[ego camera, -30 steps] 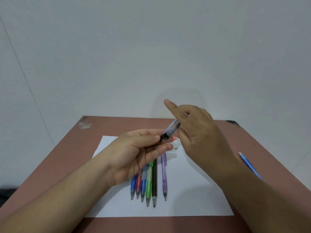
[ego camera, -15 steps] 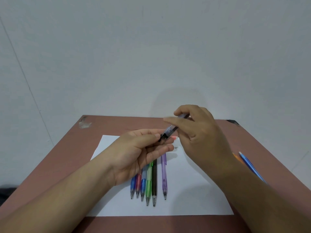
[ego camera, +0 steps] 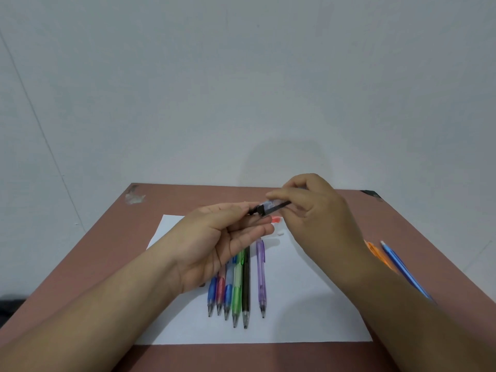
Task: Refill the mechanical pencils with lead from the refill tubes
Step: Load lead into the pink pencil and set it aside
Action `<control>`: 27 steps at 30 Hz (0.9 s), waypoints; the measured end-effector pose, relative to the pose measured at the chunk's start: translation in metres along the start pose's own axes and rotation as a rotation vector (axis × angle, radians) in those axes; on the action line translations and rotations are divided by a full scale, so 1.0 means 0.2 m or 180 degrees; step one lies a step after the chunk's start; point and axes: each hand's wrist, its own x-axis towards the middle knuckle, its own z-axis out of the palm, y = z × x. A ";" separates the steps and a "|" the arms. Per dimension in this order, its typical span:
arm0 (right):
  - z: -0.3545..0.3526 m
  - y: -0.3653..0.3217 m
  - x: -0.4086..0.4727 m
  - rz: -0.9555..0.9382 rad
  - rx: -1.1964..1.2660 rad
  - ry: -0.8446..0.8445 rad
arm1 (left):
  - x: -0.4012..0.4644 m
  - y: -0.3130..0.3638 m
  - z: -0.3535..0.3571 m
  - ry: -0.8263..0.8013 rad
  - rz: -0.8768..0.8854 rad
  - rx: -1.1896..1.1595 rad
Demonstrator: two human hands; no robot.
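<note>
We see both hands working a lead refill tube above the table.
Head view: right hand [ego camera: 322,218] pinches the refill tube [ego camera: 272,206], tilted nearly level; left hand [ego camera: 222,237] pinches its black cap end. Six mechanical pencils [ego camera: 239,285] lie on white paper [ego camera: 308,304]; blue pencil [ego camera: 402,267] and orange pencil [ego camera: 377,253] on the brown table [ego camera: 94,251].

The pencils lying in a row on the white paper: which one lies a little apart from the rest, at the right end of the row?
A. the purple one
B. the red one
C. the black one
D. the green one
A: the purple pencil lies at the right end, with a strip of white paper showing between it and the black pencil.
</note>
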 end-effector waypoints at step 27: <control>-0.02 -0.02 0.00 0.1399 0.0904 -0.0126 | 0.03 0.02 -0.08 0.0717 0.1349 0.2292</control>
